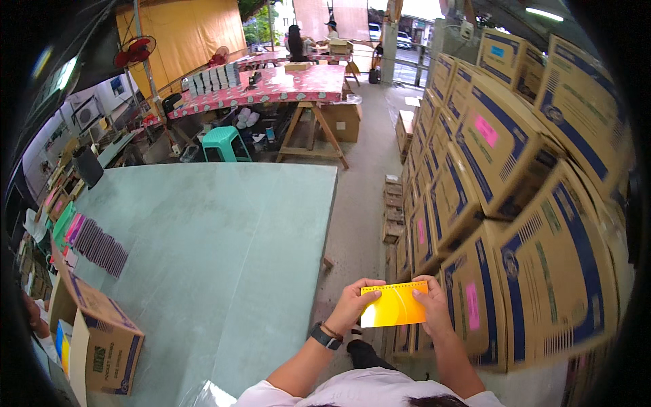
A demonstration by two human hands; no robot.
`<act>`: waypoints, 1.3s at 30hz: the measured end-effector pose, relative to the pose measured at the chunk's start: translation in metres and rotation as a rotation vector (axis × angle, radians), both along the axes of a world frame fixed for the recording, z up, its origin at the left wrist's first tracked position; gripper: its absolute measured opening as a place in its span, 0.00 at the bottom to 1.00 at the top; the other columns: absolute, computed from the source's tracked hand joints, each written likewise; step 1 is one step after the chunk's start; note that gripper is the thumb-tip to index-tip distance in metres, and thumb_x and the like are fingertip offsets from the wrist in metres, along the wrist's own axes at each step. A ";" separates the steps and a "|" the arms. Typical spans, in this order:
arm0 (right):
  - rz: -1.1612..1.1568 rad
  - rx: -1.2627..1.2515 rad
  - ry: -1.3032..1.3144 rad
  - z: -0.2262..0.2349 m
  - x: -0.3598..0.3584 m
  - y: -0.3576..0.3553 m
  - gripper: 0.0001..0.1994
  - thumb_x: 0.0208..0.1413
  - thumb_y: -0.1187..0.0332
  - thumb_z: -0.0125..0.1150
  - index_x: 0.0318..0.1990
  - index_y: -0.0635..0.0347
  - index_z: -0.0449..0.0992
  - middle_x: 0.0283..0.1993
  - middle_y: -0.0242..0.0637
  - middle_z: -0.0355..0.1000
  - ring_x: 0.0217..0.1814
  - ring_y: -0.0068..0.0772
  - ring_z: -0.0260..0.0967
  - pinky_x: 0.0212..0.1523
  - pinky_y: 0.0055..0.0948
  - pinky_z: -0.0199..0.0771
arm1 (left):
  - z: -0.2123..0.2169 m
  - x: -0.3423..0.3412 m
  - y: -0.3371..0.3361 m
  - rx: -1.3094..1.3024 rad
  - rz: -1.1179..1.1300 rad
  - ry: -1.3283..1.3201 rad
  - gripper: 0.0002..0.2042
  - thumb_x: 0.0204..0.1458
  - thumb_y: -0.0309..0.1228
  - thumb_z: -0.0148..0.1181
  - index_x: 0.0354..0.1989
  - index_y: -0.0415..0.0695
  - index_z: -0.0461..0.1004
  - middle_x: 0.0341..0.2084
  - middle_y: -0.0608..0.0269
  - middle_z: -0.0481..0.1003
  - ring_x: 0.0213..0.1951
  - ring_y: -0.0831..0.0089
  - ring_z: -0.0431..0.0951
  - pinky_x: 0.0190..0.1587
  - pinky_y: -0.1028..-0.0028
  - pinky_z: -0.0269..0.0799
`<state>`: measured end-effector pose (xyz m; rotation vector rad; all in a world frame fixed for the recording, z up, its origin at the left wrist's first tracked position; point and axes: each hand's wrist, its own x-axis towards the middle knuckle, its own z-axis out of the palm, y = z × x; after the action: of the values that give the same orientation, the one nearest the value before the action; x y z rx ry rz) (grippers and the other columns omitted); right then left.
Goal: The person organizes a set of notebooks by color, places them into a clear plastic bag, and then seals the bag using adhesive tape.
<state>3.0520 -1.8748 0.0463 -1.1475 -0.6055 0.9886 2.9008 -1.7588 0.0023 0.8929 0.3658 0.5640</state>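
Floor (361,190) divides the counter edge (324,224) from boxes (491,152), fingers (371,296) of left hand (348,304) and right hand (437,308) pinching a yellow notepad (395,305).

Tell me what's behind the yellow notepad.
Fingers of the left hand and right hand show past the top edge of the yellow notepad; the thumbs lie on its front. Its back is covered, so any grip there can't be seen.

The yellow notepad (394,306) has a smooth, glossy cover. The pale green surface (224,237) looks smooth and mostly matt, faintly scuffed. The stacked cartons (498,159) are matt brown cardboard, the stool (220,138) smooth plastic, the trestle (330,136) bare wood; the orange hanging sheet (193,41) is creased (cloth or plastic, I cannot tell).
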 end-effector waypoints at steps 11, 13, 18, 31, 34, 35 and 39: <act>0.020 -0.048 -0.269 0.032 0.156 0.274 0.07 0.54 0.78 0.48 0.41 0.62 0.65 0.33 0.32 0.66 0.32 0.18 0.64 0.34 0.17 0.64 | 0.010 0.168 0.261 -0.297 0.102 -0.103 0.09 0.46 0.23 0.53 0.37 0.39 0.68 0.31 0.59 0.74 0.30 0.74 0.76 0.34 0.78 0.73; -0.009 -0.013 -0.327 0.020 0.186 0.320 0.07 0.54 0.77 0.49 0.40 0.61 0.65 0.33 0.31 0.65 0.31 0.18 0.63 0.33 0.17 0.64 | 0.010 0.196 0.315 -0.278 0.103 -0.132 0.07 0.46 0.23 0.53 0.35 0.41 0.68 0.30 0.60 0.74 0.29 0.74 0.76 0.32 0.78 0.73; 0.131 0.008 -0.346 0.007 0.247 0.459 0.06 0.55 0.76 0.50 0.40 0.60 0.64 0.33 0.30 0.64 0.33 0.17 0.63 0.34 0.17 0.64 | -0.016 0.253 0.451 -0.154 0.278 -0.108 0.06 0.45 0.23 0.54 0.33 0.42 0.69 0.29 0.62 0.74 0.29 0.77 0.75 0.32 0.80 0.70; 0.738 -0.093 -1.024 -0.014 0.348 0.844 0.06 0.52 0.73 0.55 0.37 0.63 0.68 0.26 0.44 0.71 0.27 0.34 0.71 0.30 0.29 0.69 | -0.048 0.310 0.769 0.903 0.510 0.507 0.07 0.45 0.25 0.57 0.35 0.41 0.74 0.29 0.59 0.74 0.31 0.69 0.74 0.35 0.76 0.69; 0.964 -0.059 -1.099 -0.041 0.352 0.928 0.09 0.53 0.70 0.54 0.40 0.64 0.67 0.32 0.48 0.72 0.32 0.40 0.73 0.33 0.33 0.70 | -0.065 0.314 0.826 0.744 0.486 0.563 0.08 0.46 0.26 0.56 0.35 0.39 0.74 0.28 0.58 0.74 0.31 0.68 0.74 0.33 0.74 0.69; 1.053 -0.103 -1.099 -0.049 0.349 0.955 0.11 0.54 0.69 0.54 0.42 0.65 0.67 0.32 0.46 0.73 0.33 0.37 0.73 0.33 0.33 0.70 | -0.074 0.311 0.837 0.675 0.505 0.602 0.08 0.46 0.26 0.56 0.35 0.39 0.74 0.28 0.58 0.73 0.31 0.69 0.74 0.33 0.75 0.69; 1.329 -0.202 -0.730 -0.086 0.351 1.068 0.14 0.54 0.66 0.54 0.46 0.60 0.67 0.34 0.49 0.73 0.36 0.39 0.73 0.37 0.34 0.70 | -0.092 0.287 0.894 0.440 0.666 0.783 0.08 0.49 0.26 0.56 0.36 0.39 0.74 0.28 0.62 0.73 0.31 0.75 0.73 0.35 0.77 0.68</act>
<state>3.4028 -0.8068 -0.0399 -1.2334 -2.0455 1.7401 3.1878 -0.8650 -0.0893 1.4154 1.3161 0.9110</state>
